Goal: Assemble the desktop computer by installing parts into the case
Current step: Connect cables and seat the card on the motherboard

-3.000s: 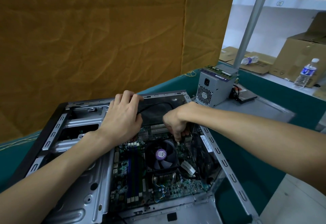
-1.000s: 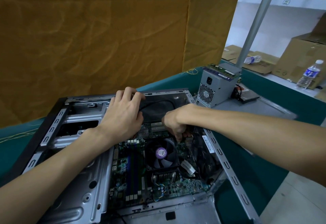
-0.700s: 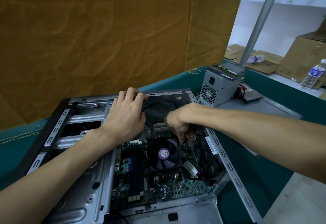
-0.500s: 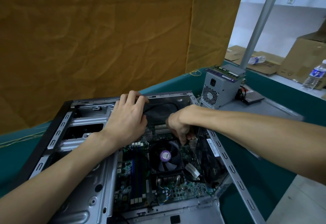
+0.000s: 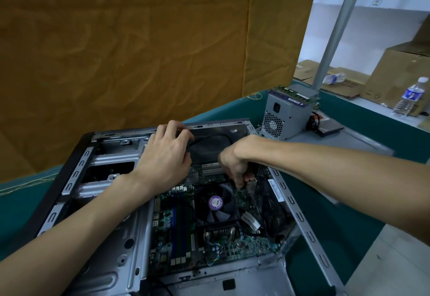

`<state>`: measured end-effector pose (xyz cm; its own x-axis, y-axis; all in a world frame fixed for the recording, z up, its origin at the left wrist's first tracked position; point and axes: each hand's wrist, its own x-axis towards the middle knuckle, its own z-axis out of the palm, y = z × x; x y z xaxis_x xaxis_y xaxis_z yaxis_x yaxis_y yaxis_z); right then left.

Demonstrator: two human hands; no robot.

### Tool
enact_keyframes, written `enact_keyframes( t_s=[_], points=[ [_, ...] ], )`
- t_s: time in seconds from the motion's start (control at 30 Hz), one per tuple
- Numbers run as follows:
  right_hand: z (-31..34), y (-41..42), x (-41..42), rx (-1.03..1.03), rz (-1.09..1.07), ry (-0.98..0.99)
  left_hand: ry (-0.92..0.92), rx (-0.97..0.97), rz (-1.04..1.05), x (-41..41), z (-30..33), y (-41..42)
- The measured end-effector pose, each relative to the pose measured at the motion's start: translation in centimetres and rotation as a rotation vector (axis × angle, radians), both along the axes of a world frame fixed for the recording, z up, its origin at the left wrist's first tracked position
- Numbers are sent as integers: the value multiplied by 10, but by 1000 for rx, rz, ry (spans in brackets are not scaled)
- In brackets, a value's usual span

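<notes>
The computer case (image 5: 69, 177) lies open on its side on the green tabletop (image 5: 349, 237), its near edge towards the viewer. Inside, nearest, sits the motherboard (image 5: 181, 233), with the CPU fan (image 5: 216, 202) at its middle. Just beyond the fan, the right hand (image 5: 235, 165) reaches down, fingertips curled together as if pinching something small near the board; what it grips is hidden. The left hand (image 5: 165, 156) rests further back on the drive-bay metal, fingers bent over a black cable (image 5: 209, 137) that loops along the far wall of the case; whether it actually grips the cable is unclear.

Against the frames from the last three seconds, almost nothing has moved: both hands keep the same posts, and the right fingertips have only shifted slightly at the same spot beside the fan. That suggests a fiddly connector or screw being seated, not yet finished.

Past the far right corner of the case, the power supply (image 5: 286, 118) stands apart on the tabletop with a memory stick (image 5: 293, 94) lying on top, so larger parts apparently remain to be installed. Water bottles and cardboard boxes sit well beyond.
</notes>
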<state>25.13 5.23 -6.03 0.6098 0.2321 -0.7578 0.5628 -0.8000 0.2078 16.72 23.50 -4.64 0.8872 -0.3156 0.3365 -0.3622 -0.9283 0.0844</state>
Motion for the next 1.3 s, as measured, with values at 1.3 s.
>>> enact_keyframes(
  t_s=[1.3],
  points=[
    [46,-9,-140,322,101,-287,206,409,-177,-13,2,-12]
  ],
)
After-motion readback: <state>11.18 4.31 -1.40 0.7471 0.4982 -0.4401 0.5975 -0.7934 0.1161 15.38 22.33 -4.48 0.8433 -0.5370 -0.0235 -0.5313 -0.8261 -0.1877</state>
